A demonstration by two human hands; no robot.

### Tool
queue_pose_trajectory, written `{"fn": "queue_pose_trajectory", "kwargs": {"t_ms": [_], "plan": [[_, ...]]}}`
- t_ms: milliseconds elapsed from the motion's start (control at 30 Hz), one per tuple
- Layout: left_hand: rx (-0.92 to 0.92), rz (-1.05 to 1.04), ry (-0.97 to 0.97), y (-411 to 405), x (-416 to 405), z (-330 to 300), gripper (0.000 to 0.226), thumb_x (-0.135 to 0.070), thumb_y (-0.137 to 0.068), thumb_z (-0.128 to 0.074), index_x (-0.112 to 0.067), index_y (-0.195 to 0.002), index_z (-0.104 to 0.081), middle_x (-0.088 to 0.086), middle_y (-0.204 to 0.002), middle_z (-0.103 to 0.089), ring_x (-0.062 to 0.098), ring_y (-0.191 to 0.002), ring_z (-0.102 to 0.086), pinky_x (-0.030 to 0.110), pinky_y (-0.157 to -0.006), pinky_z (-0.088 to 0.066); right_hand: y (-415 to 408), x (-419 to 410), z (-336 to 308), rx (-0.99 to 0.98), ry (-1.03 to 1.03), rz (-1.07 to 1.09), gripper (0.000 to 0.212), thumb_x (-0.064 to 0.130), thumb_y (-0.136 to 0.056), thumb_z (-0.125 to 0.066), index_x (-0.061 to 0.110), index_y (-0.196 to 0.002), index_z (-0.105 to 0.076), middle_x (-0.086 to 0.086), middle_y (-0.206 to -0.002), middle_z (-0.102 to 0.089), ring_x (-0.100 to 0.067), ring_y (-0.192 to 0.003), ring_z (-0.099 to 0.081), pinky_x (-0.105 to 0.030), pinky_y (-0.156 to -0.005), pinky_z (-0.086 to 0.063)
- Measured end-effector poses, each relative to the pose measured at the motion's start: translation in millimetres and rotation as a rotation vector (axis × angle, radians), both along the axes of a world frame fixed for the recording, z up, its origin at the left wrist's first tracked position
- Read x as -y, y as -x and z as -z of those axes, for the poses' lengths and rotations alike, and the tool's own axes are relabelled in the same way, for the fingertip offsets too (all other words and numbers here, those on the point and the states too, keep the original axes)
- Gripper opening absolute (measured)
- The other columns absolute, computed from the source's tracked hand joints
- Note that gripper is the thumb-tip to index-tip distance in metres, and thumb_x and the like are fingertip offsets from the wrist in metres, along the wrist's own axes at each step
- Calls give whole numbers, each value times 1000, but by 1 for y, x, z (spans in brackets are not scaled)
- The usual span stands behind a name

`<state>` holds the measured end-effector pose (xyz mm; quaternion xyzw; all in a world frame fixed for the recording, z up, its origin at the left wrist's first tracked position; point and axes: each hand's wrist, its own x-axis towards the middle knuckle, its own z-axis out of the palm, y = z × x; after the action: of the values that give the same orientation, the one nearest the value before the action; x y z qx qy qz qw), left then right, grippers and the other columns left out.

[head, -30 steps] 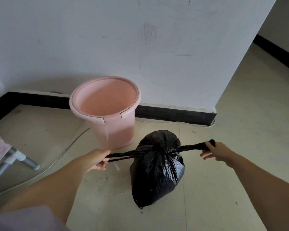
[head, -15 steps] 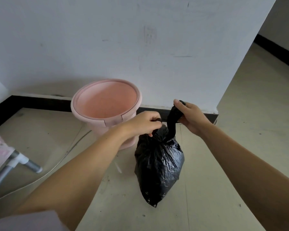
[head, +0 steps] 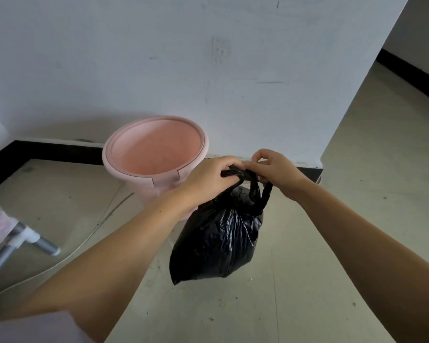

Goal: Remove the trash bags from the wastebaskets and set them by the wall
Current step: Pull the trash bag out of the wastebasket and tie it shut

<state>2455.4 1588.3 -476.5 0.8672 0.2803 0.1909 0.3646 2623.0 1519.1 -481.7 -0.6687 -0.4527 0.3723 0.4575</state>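
Both my hands grip the bag's (head: 218, 241) twisted ears, left (head: 208, 179) and right (head: 274, 169) meeting, probably knotting. Bag hangs below the grip, bin (head: 156, 154) just behind-left, empty.

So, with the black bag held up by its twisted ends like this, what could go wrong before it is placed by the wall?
1. Both the left hand and the right hand pinch only the thin twisted ends of the black trash bag; the full bag hangs from them, so the plastic may tear or slip.
2. The knot looks unfinished, so the bag might open.
3. The bag hangs close to the pink wastebasket and could knock it.
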Motion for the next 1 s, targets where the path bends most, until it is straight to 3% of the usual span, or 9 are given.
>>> {"fn": "queue_pose_trajectory", "kwargs": {"t_ms": [167, 300, 467, 567, 667, 767, 833, 900, 1000], "plan": [[-38, -17, -64, 3, -1, 0, 12, -11, -87, -59, -11, -91, -70, -5, -72, -63, 8, -68, -55, 27, -67, -38, -2, -2, -5, -303, 29, 50, 19, 24, -96, -52, 14, -80, -51, 4, -64, -66, -9, -51, -51, -24, -59, -39], [-209, 84, -54, 4, 0, 0, 21, -16, -85, -61, -3, -69, -65, 0, -56, -54, 7, -53, -44, 28, -60, -35, -8, 0, -9, -529, -30, 80, 14, 26, -100, -43, 13, -102, -47, 1, -93, -74, -18, -92, -68, -33, -79, -53], [-263, -82, -182, 0, 3, 2, 17, -34, -86, -58, -26, -95, -70, -8, -63, -54, 17, -73, -58, 30, -63, -36, 5, 6, -20, -294, 247, -353, 57, 59, -90, -37, 21, -133, -35, 1, -107, -68, -19, -99, -63, -38, -96, -43], [-239, -227, -256, 0, -2, 8, 15, -36, -83, -61, -21, -84, -57, -7, -72, -52, 19, -75, -55, 31, -62, -34, 6, 6, -24, -74, 276, -448, 63, 41, -89, -57, 27, -142, -26, 0, -89, -66, -16, -83, -61, -31, -88, -42], [-135, -82, 29, -2, -11, 17, 23, -26, -82, -65, -24, -96, -48, -4, -102, -58, 15, -93, -56, 35, -83, -46, 11, 5, -19, 31, 251, -521, 59, 25, -87, -65, 23, -137, -35, -6, -77, -60, -12, -65, -56, -23, -72, -42], [-23, 73, 430, 0, -14, 26, 26, -30, -87, -62, -24, -111, -56, 0, -131, -58, 14, -120, -56, 35, -107, -40, 8, 1, -10, -146, 153, -418, 54, 13, -89, -62, 16, -138, -40, 6, -60, -51, -8, -51, -45, -28, -64, -42], [-4, 127, 617, 3, -15, 35, 30, -30, -87, -60, -14, -112, -64, 1, -119, -67, 14, -109, -62, 30, -100, -42, 3, 1, -8, -234, 113, -381, 48, 11, -91, -59, 17, -136, -43, 6, -54, -46, -9, -51, -44, -28, -64, -44], [47, 115, 720, 5, -13, 41, 23, -24, -87, -59, -5, -100, -63, 3, -102, -69, 12, -78, -55, 24, -77, -38, 1, 1, -4, -247, 105, -349, 41, 9, -91, -57, 16, -131, -48, 7, -52, -43, -9, -50, -41, -25, -58, -43], [226, 33, 976, 1, -15, 43, 22, -7, -93, -50, -14, -72, -49, 5, -68, -66, 15, -63, -50, 28, -69, -37, 0, 3, 7, -76, 129, -321, 22, 15, -92, -58, 13, -114, -57, 8, -53, -41, -9, -48, -36, -21, -49, -34]]}}
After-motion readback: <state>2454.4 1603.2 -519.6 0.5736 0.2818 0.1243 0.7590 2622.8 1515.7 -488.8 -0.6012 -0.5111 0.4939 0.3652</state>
